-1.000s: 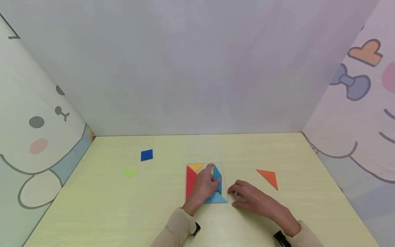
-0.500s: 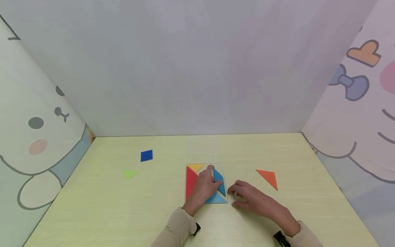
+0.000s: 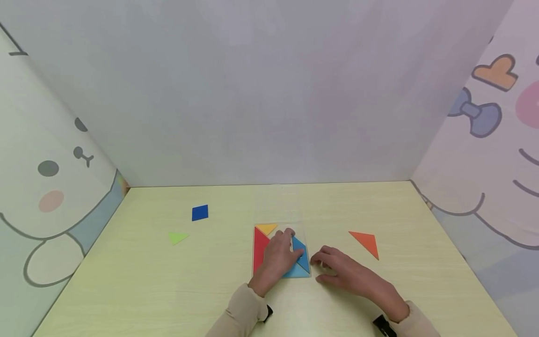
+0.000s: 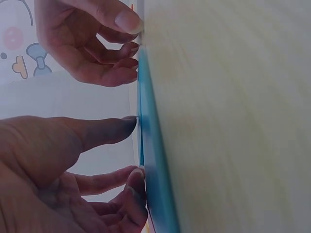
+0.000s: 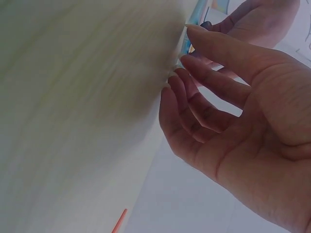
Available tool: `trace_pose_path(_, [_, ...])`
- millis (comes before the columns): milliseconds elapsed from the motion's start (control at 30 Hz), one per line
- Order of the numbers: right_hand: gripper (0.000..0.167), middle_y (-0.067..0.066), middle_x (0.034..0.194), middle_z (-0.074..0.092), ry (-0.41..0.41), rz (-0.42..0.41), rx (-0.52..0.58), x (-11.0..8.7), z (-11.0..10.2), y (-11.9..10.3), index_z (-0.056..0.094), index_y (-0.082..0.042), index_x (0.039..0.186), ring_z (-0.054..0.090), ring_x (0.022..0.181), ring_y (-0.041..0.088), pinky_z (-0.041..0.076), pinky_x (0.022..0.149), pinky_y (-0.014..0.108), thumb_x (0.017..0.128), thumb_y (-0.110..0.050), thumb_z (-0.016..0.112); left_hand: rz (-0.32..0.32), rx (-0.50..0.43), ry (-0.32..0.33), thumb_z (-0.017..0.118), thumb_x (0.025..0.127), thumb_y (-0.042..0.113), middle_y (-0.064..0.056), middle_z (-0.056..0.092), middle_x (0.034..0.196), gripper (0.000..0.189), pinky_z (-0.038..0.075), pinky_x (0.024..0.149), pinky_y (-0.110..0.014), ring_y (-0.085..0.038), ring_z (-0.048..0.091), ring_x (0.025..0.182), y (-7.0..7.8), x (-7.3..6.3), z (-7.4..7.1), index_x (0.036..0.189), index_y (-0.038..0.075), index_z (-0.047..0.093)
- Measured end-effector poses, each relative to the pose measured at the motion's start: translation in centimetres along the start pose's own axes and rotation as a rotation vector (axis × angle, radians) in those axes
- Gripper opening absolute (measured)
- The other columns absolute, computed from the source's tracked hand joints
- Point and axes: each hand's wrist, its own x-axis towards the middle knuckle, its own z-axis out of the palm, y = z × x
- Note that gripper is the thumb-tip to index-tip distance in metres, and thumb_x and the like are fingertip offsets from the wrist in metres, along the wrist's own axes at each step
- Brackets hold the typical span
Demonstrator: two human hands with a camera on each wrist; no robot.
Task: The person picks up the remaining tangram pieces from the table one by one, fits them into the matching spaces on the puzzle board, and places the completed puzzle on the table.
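Observation:
In the head view my left hand (image 3: 278, 252) reaches over a clear-edged tray (image 3: 253, 250) of tangram pieces. Its thumb and fingertips pinch a blue parallelogram piece (image 3: 304, 258) at the tray's right side. A red triangle (image 3: 259, 250) fills the left side, a yellow triangle (image 3: 267, 228) the far left corner, and a light blue triangle (image 3: 296, 271) the near side, partly under the hand. My right hand (image 3: 343, 271) rests by the tray's right edge, fingers loosely bent and holding nothing. In the left wrist view the thumb and fingers meet the tray's top from above.
An orange triangle (image 3: 367, 244) lies on the table to the right. At the left lie a dark blue four-sided piece (image 3: 200, 213) and a lime green triangle (image 3: 178, 238). A faint transparent sheet (image 3: 277, 201) lies beyond the tray. Walls stand behind and at both sides.
The blue parallelogram has slid toward me and slightly right, down against the light blue triangle. The left fingers have followed it a little; the right hand stays put.

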Motion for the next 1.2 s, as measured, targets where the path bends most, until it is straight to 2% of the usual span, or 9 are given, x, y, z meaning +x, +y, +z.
trace_pose_path(100, [0.028, -0.003, 0.107, 0.059, 0.002, -0.001, 0.002, 0.0, -0.1, -0.1, 0.068, -0.008, 0.118, 0.056, 0.095, 0.014, 0.052, 0.084, 0.03, 0.093, -0.016, 0.077, 0.005, 0.016, -0.002, 0.083, 0.088, 0.022, -0.007, 0.053, 0.09, 0.041, 0.046, 0.064, -0.03, -0.02, 0.053, 0.077, 0.0, -0.1, 0.0, 0.118, 0.005, 0.062])
trace_pose_path(300, [0.028, -0.003, 0.107, 0.059, 0.006, -0.006, 0.0, -0.1, -0.1, -0.2, 0.068, -0.007, 0.118, 0.056, 0.094, 0.015, 0.052, 0.083, 0.029, 0.093, -0.015, 0.078, -0.026, 0.045, -0.009, 0.085, 0.086, 0.025, -0.012, 0.054, 0.098, 0.052, 0.052, 0.068, -0.033, -0.022, 0.055, 0.08, 0.2, 0.0, 0.1, 0.123, 0.001, 0.058])
trace_pose_path(567, [0.028, -0.002, 0.108, 0.06, 0.002, 0.003, 0.002, -0.1, -0.1, -0.2, 0.068, -0.008, 0.118, 0.056, 0.096, 0.015, 0.052, 0.085, 0.03, 0.093, -0.015, 0.077, -0.018, 0.032, -0.008, 0.086, 0.085, 0.025, -0.011, 0.053, 0.096, 0.051, 0.048, 0.065, -0.03, -0.02, 0.052, 0.077, 0.2, 0.0, 0.1, 0.12, 0.001, 0.057])
trace_pose_path(967, [0.029, -0.005, 0.107, 0.059, -0.002, 0.009, 0.013, 0.0, 0.0, 0.0, 0.068, -0.011, 0.12, 0.055, 0.096, 0.014, 0.051, 0.084, 0.029, 0.094, -0.019, 0.077, -0.014, 0.067, -0.03, 0.084, 0.087, 0.029, -0.013, 0.056, 0.107, 0.059, 0.052, 0.071, -0.03, -0.022, 0.053, 0.092, 0.0, -0.4, -0.2, 0.134, 0.003, 0.058])
trace_pose_path(1100, [0.028, -0.005, 0.108, 0.059, 0.0, 0.006, 0.013, 0.0, 0.0, 0.1, 0.068, -0.011, 0.12, 0.055, 0.096, 0.013, 0.051, 0.084, 0.03, 0.095, -0.02, 0.076, 0.016, 0.061, -0.035, 0.082, 0.089, 0.03, -0.011, 0.057, 0.108, 0.06, 0.05, 0.071, -0.028, -0.021, 0.053, 0.093, -0.2, -0.7, -0.4, 0.137, 0.004, 0.058])
trace_pose_path(1200, [0.028, -0.005, 0.108, 0.059, 0.0, 0.006, 0.014, 0.0, 0.0, 0.1, 0.067, -0.011, 0.12, 0.056, 0.096, 0.013, 0.052, 0.084, 0.03, 0.095, -0.019, 0.076, 0.064, 0.065, -0.027, 0.08, 0.09, 0.032, -0.01, 0.057, 0.107, 0.056, 0.049, 0.073, -0.028, -0.021, 0.052, 0.094, -0.4, -1.0, -0.6, 0.135, 0.004, 0.059])
